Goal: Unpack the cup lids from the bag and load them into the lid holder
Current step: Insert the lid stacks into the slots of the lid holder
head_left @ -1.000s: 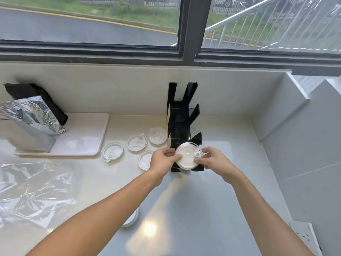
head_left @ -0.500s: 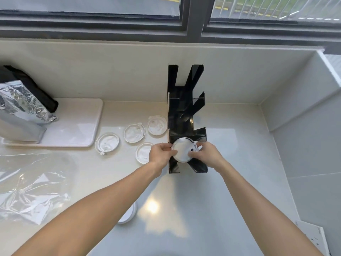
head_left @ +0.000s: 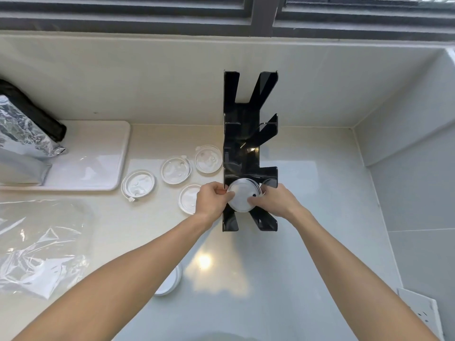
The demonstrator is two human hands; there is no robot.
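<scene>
A black lid holder (head_left: 242, 134) with slanted arms stands upright on the counter. Both hands grip one white cup lid (head_left: 242, 199) at the holder's lowest slot: my left hand (head_left: 213, 201) pinches its left rim, my right hand (head_left: 277, 200) its right rim. Several more white lids lie flat to the left: one lid (head_left: 138, 184), a second lid (head_left: 175, 170), a third lid (head_left: 208, 158) beside the holder, and a fourth lid (head_left: 188, 199) partly behind my left hand. Another lid (head_left: 170, 283) is half hidden under my left forearm. The clear plastic bag (head_left: 37, 244) lies crumpled at the left.
A white tray (head_left: 98, 156) at the back left carries a silver foil pouch (head_left: 22, 141). A raised ledge (head_left: 403, 114) walls the counter on the right. A white socket plate (head_left: 422, 313) sits at the lower right. Window frame runs along the back.
The head camera has tilted down, hiding the street. Both hands have kept hold of the lid and brought it slightly further into the holder's lowest slot.
</scene>
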